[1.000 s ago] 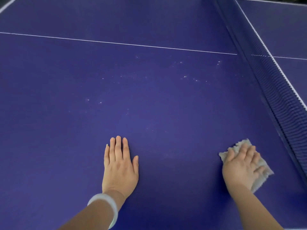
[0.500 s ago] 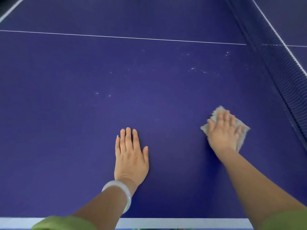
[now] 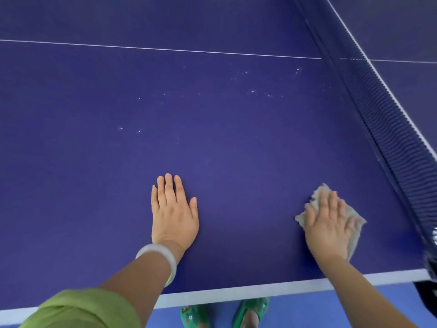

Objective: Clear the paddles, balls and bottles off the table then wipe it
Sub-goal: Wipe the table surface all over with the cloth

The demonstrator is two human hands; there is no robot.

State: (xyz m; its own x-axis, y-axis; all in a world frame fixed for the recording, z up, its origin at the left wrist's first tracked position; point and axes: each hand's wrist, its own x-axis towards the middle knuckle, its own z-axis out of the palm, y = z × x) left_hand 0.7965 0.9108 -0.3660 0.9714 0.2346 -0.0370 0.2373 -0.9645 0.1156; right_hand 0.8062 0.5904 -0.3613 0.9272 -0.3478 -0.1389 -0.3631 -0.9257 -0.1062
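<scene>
Right hand [image 3: 328,224] flat, pressing the cloth [image 3: 358,226] onto the table [image 3: 236,138]; left hand [image 3: 173,216] flat, empty, well apart

The floor [image 3: 307,311] is a plain light blue and shows just under the near white edge line [image 3: 236,292] of the purple bench [image 3: 236,138]. A dark net [image 3: 390,129] crosses the bench at its right side. The light is soft and even.

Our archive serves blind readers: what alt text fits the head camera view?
A person's right hand presses a beige cloth flat on a purple table-tennis table near the net, while the left hand rests open on the surface. White specks dot the table farther out.
</scene>
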